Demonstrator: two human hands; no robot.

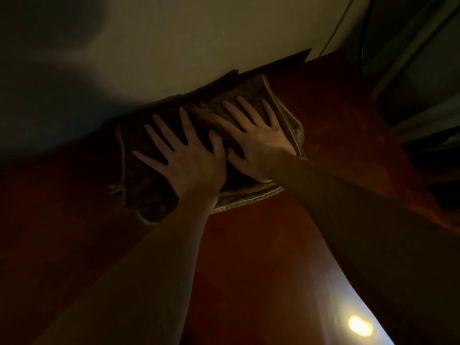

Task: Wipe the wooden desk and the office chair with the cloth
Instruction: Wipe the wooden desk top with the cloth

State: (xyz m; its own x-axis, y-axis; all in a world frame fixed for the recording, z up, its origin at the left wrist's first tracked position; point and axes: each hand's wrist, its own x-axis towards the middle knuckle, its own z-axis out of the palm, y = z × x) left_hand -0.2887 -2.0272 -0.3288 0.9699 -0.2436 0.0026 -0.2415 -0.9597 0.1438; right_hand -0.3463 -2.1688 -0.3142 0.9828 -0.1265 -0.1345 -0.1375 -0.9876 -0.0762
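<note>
- At the desk's (249, 245) far edge, against the wall (199, 46), the cloth (149, 195) lies flat.
- Your left hand (189, 165) and right hand (258, 145) press it, fingers spread, gripping nothing, likely for even pressure.

Wooden desk (249, 245) had a reddish-brown, glossy top, mostly in shadow. A round bright glare spot (360, 328) sat on the near right part of the surface, with a pale streak running up from it. One item lay directly on the top: the cloth (201, 115), brown and pile-textured with a lighter stitched hem, spread flat but slightly rumpled. Its far edge lay right up against the desk's back edge, where the pale wall (199, 46) began. A small loop or tag (114, 189) stuck out at the cloth's near-left corner, lying on the wood. Too dark to read the grain.
</note>
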